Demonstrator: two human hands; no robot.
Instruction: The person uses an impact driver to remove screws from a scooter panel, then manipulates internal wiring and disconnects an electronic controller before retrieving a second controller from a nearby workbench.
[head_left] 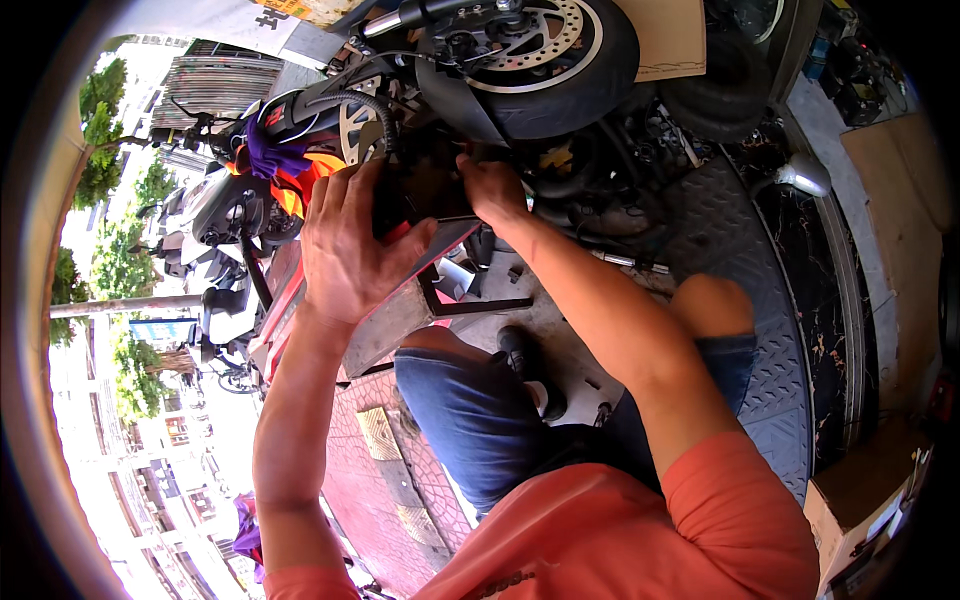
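Between my hands is a dark, shadowed motorbike part [422, 185] with a pale, red-trimmed panel edge beneath it; its exact kind is too dark to make out. My left hand [345, 240] lies against its left side, fingers stretched upward and thumb spread toward the middle. On the other side my right hand [492, 190] is closed, thumb up, at the part's right edge; whatever its fingers grip is hidden. Just above, a black ribbed hose [378, 115] curves past a metal disc. Below, a metal stand frame [475, 305] stands near my knee.
A motorbike wheel [560, 95] with a drilled brake disc lies across the top. Orange and purple cloth [280, 165] hangs at the left, near parked motorbikes. Engine parts and cables crowd the right, beside a ridged metal plate [750, 300] and a cardboard box [850, 500].
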